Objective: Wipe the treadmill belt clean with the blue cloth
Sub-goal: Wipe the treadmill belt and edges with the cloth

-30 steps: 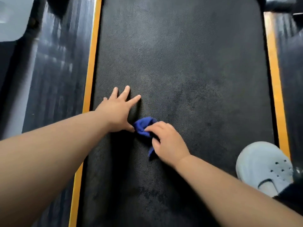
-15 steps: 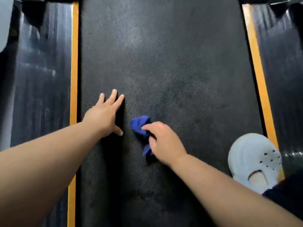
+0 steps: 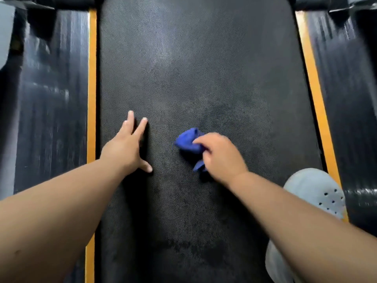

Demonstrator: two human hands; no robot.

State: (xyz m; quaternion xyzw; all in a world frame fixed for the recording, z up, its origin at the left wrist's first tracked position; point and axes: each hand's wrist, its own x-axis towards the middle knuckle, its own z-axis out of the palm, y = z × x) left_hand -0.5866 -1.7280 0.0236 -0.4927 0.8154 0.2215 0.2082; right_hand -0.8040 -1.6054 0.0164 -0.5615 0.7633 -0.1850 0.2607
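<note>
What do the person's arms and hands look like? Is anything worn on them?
The left forearm and the right forearm are bare, with no sleeves in view. The left hand and the right hand wear no gloves; no watch, bracelet or ring shows.

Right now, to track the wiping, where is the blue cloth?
Head view: the blue cloth lies mid-width on the treadmill belt, gripped by the right hand, right of the left hand.

The crumpled blue cloth (image 3: 188, 140) is partly covered by the right hand (image 3: 221, 158); the grey perforated shoe (image 3: 314, 190) at 4 o'clock, by the forearm (image 3: 285, 211).
</note>
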